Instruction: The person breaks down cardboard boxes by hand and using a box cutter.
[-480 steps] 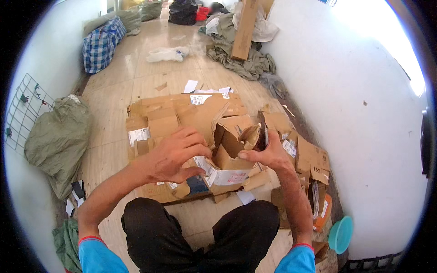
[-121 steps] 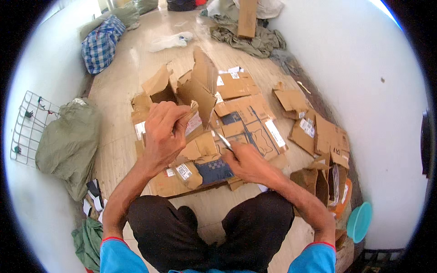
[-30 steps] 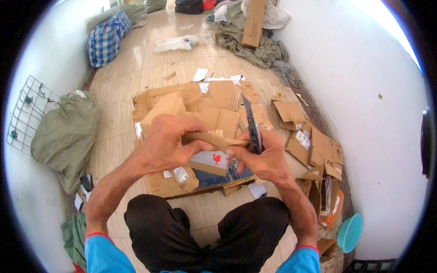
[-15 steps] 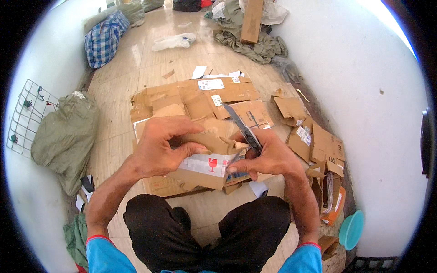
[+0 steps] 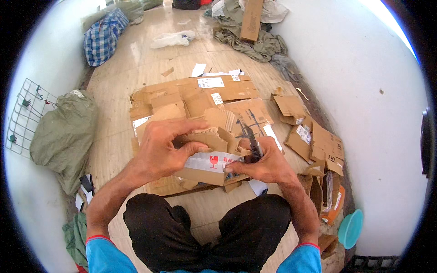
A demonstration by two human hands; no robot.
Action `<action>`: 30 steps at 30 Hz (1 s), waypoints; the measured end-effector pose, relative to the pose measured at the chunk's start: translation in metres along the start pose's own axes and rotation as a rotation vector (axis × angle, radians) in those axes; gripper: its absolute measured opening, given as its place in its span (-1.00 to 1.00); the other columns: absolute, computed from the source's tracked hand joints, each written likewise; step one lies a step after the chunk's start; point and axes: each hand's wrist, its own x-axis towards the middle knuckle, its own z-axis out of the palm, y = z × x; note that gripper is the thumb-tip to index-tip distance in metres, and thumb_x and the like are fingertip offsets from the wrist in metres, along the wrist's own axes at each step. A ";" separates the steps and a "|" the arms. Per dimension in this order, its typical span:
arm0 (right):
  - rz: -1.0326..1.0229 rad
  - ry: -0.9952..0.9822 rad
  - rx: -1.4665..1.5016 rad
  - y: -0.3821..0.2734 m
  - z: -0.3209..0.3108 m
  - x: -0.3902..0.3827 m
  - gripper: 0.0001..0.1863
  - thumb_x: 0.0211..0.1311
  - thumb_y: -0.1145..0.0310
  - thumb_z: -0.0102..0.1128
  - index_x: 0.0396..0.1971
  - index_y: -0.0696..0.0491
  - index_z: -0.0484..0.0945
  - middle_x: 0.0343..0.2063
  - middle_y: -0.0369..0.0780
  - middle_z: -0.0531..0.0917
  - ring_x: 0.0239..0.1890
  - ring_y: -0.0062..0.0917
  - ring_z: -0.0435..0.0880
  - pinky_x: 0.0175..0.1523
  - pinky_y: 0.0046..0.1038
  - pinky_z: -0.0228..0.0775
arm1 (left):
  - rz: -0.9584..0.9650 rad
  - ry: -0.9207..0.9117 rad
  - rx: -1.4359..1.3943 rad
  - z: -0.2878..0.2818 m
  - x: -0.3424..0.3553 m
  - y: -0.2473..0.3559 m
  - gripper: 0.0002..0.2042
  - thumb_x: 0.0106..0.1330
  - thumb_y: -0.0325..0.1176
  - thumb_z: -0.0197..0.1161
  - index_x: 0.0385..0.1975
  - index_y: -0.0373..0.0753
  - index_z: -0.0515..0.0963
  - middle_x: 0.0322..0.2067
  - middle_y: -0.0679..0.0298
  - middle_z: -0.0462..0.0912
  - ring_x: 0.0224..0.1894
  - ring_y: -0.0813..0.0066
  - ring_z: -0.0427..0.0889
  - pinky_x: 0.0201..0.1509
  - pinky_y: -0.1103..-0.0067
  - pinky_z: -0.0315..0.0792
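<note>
Between my knees and the cardboard stack, a small torn cardboard box (image 5: pixel 202 175) is held up, with a band of clear tape and a red glass symbol on its near face. My left hand (image 5: pixel 161 148) pinches its upper left edge between thumb and fingers. My right hand (image 5: pixel 267 163) is wrapped round a utility knife (image 5: pixel 251 141), its dark blade pointing up and away from me. The right thumb presses on the box's right end. Flattened cardboard (image 5: pixel 195 103) lies stacked on the floor beneath, bearing white labels.
Folded cardboard pieces (image 5: pixel 325 143) pile along the right wall, near a turquoise basin (image 5: pixel 351 229). At left lie a grey-green sack (image 5: pixel 66 136) and a wire grid (image 5: pixel 28 111). Farther off are a blue checked bag (image 5: pixel 102 38), a white plastic bag (image 5: pixel 173 40) and crumpled cloth (image 5: pixel 250 45).
The knife's blade has turned more upright and away from me, and my right hand has tilted with it. The box has shifted slightly; my left hand keeps its grip.
</note>
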 end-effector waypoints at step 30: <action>0.049 0.200 0.026 -0.001 -0.010 -0.033 -0.76 0.45 0.30 -0.04 -0.14 0.17 0.47 -0.57 -0.32 0.50 -0.58 -0.70 0.46 -0.45 -0.57 0.35 | 0.401 0.117 0.388 0.009 0.017 -0.024 -0.73 -0.05 -0.48 0.50 -0.35 -0.22 0.58 -0.50 0.19 0.62 -0.51 0.21 0.57 -0.45 0.41 0.40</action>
